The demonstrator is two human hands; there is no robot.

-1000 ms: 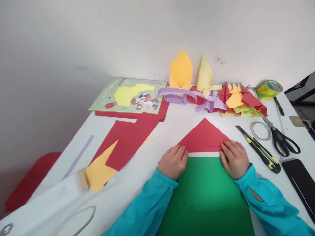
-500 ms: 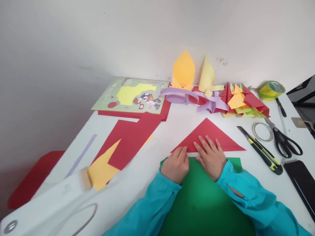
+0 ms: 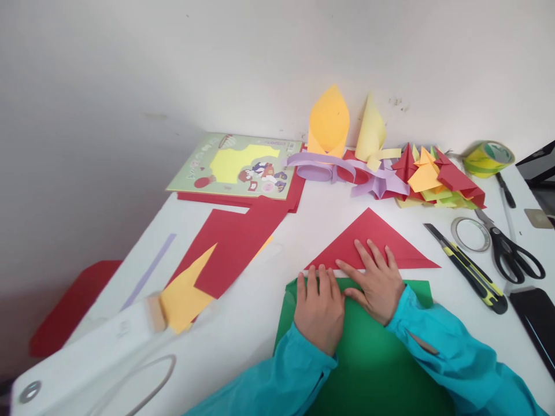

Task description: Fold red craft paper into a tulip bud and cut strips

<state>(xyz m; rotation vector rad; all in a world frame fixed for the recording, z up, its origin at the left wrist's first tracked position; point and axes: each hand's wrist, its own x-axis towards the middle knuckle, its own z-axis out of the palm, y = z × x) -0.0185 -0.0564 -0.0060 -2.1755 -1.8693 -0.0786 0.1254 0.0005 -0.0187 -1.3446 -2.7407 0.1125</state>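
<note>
A red sheet of paper (image 3: 377,245) lies folded into a triangle, its point facing the wall and its long edge toward me. My right hand (image 3: 377,283) rests on it with fingers spread flat, pressing near the middle of that long edge. Beside it, my left hand (image 3: 319,309) lies palm down with fingers extended, their tips at the lower edge of the triangle near its left corner. Both hands are partly over a large green sheet (image 3: 368,352) below the triangle.
Right of the triangle lie a utility knife (image 3: 468,268), a clear tape roll (image 3: 472,234), scissors (image 3: 511,251) and a black phone (image 3: 535,320). Red paper (image 3: 229,248) and a white device (image 3: 91,352) are on the left. Folded paper pieces (image 3: 427,176) line the wall.
My left hand has gone from curled fingers at the triangle's left corner to flat, extended fingers slightly nearer me. The right hand stays on the triangle. The view has shifted slightly.
</note>
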